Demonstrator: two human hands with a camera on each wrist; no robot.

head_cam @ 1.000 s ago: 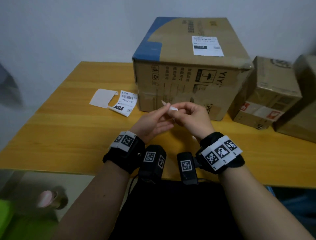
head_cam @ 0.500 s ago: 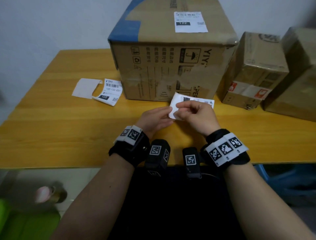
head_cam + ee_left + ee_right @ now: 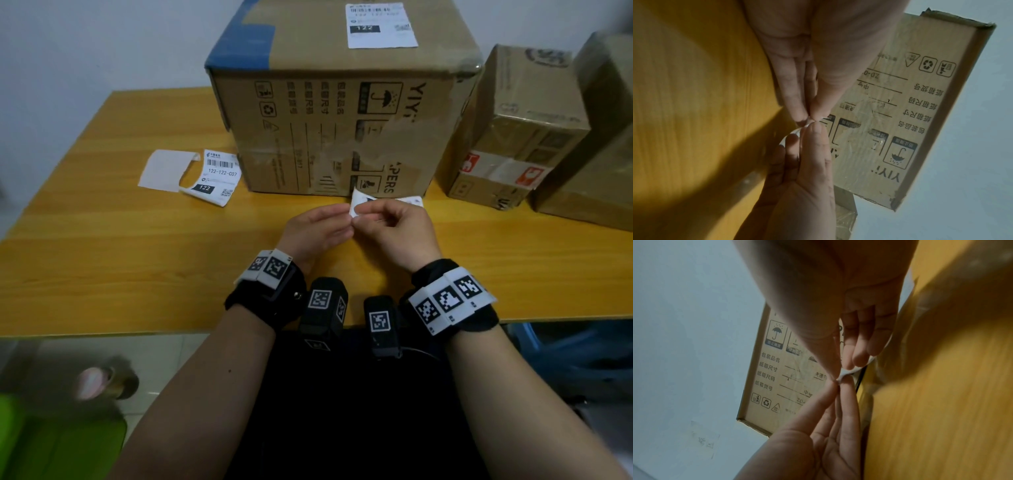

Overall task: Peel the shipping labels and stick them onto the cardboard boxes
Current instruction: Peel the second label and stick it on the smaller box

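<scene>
I hold a white shipping label (image 3: 361, 204) low over the wooden table (image 3: 102, 240), just in front of the large cardboard box (image 3: 329, 113). My left hand (image 3: 344, 217) pinches the label's left corner between thumb and fingertips. My right hand (image 3: 359, 219) pinches the same corner from the other side, and the rest of the label runs out behind its knuckles. In the left wrist view my left hand (image 3: 810, 119) meets the right thumb tip over a white sliver. In the right wrist view the curled label (image 3: 849, 371) shows between both hands. The big box carries a stuck label (image 3: 381, 25) on top.
A second printed label (image 3: 219, 176) and a blank backing sheet (image 3: 164, 169) lie on the table left of the big box. A smaller taped box (image 3: 513, 130) and another carton (image 3: 599, 154) stand at the right. The table's near edge runs under my wrists.
The label has turned from edge-on to face-up in my hands. Both hands now pinch its left corner. The head view has moved closer to the big box.
</scene>
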